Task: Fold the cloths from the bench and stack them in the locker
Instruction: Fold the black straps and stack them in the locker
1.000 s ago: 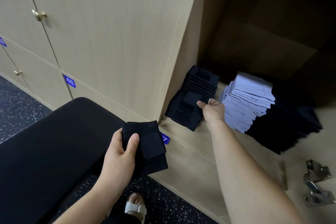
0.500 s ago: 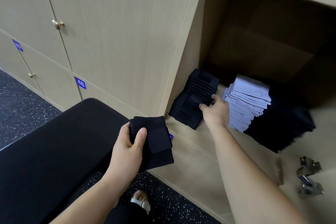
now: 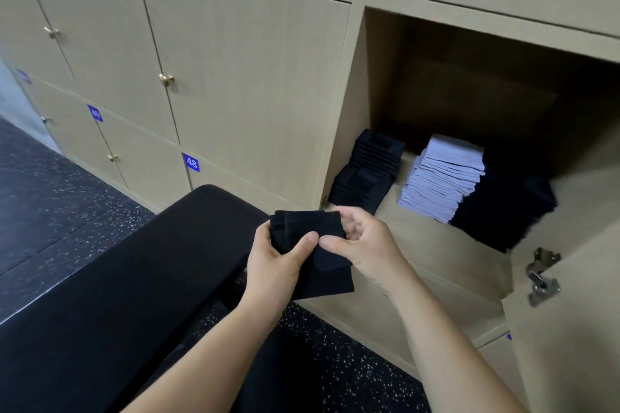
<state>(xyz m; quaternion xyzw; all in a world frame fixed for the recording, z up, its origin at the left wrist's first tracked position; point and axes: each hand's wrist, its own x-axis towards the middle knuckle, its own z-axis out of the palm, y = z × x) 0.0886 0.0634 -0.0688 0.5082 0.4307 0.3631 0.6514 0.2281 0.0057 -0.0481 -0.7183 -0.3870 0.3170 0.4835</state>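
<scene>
Left hand (image 3: 275, 261) at frame centre, palm toward the camera side, thumb pressed over a folded black cloth (image 3: 312, 251) and fingers curled behind it; right hand (image 3: 365, 241) meets it from the right, thumb and fingertips pinching the cloth's right edge, both forearms reaching up from the bottom of the frame. Cloth held in the air above the black bench (image 3: 117, 295) end, just before the open locker (image 3: 436, 238) at right. Inside, a black stack (image 3: 365, 171), a pale lilac stack (image 3: 443, 178), and a further dark pile (image 3: 513, 208) whose folds are lost in shadow; door hinge (image 3: 541, 275) at right edge.
</scene>
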